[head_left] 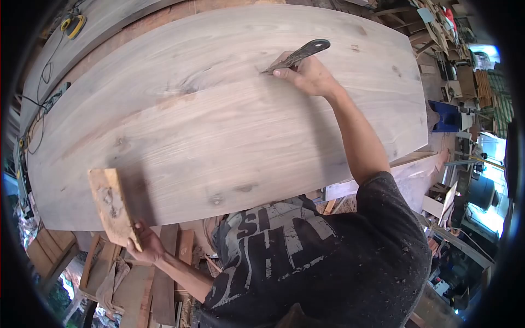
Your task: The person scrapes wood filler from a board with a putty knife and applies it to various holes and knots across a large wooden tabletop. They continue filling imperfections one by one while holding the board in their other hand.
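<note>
A large pale wooden slab [246, 131] with darker knots fills the middle of the head view. At its upper part my right hand [308, 76] is closed round a putty knife [308, 51]; the dark handle points up and right, and the blade end is low over the wood near a dark mark. At lower left my left hand [146, 245] grips the lower end of a small wooden board [112, 205], held tilted over the slab's near edge. A patch of material lies on the board's face.
A yellow and black sander [73, 25] with a cord rests on another slab [109, 22] at the upper left. Wood offcuts [123, 279] lie below the near edge. A blue object [445, 116] stands beyond the right end, beside cluttered shelves.
</note>
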Tool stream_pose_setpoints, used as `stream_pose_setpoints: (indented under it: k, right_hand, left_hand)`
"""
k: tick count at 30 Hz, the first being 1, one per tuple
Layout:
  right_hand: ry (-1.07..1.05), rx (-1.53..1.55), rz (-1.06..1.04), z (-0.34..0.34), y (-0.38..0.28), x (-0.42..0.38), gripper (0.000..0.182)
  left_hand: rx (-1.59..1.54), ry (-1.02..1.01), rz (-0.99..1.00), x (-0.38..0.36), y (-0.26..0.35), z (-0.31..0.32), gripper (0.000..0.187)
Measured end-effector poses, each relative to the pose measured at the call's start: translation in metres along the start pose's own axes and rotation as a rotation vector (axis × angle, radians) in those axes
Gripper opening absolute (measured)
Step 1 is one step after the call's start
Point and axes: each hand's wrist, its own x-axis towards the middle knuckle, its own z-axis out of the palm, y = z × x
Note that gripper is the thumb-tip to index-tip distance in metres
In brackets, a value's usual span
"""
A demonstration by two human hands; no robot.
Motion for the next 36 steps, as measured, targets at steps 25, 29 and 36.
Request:
stream_pose_setpoints:
  k: [25, 29, 36]
  right_hand:
    - [-0.027, -0.440, -0.311, -0.002, 0.011, -0.022, 0.012]
    - [0.089, -0.509, -0.337, 0.004, 0.014, -0.014, 0.010]
    - [-0.011, -0.456, -0.271, 0.002, 0.014, -0.018, 0.008]
  left_hand:
    - [-0.091, -0.025, -0.018, 0.038, 0.019, -0.058, 0.060]
    - [-0.106, -0.026, -0.029, 0.039, 0.020, -0.064, 0.059]
    - [-0.154, -0.064, -0.004, 0.040, 0.013, -0.068, 0.059]
